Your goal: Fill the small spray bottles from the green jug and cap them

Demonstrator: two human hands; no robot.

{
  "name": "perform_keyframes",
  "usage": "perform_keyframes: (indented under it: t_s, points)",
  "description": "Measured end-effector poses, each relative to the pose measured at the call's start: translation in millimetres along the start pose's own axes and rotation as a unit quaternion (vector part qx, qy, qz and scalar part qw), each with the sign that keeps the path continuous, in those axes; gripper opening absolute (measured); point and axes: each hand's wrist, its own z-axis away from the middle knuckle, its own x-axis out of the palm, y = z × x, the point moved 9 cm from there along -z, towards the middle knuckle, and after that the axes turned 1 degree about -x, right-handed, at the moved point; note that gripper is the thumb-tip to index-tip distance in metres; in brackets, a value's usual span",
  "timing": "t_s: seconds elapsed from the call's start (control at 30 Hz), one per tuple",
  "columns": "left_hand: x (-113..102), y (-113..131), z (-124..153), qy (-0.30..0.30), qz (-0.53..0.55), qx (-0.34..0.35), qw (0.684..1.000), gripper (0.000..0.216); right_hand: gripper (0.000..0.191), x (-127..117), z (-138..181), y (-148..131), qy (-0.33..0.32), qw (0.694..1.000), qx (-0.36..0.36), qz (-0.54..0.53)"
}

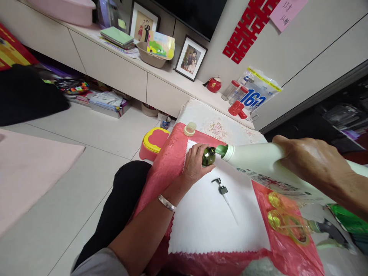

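My left hand (196, 163) is wrapped round a small dark green bottle (208, 157) that stands on a white scalloped mat (218, 230). With my right hand (307, 157) I grip the handle of a large pale green detergent jug (255, 153), tipped so that its green spout (221, 150) is right at the bottle's open mouth. Whether liquid is flowing cannot be made out. A black pump dispenser (222, 188) with a clear tube lies on the mat, below the bottle. The pale cap (190, 129) sits at the table's far left corner.
Red plastic sheeting (161, 188) covers part of the table. Yellow transparent bottles (276, 220) and a spray bottle (330, 230) lie at the right. A yellow and red stool (154, 141) stands on the left. Behind is a cabinet ledge (169, 78) with framed photos and jars.
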Motion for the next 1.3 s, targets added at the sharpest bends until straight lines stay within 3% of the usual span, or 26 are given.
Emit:
perform_keyframes:
  t_s: [1.3]
  points:
    - [-0.5,1.2,-0.5,-0.001,-0.008,0.001,1.000,0.077,0.008,-8.2,1.1,-5.2,0.007,1.000,-0.011,0.004]
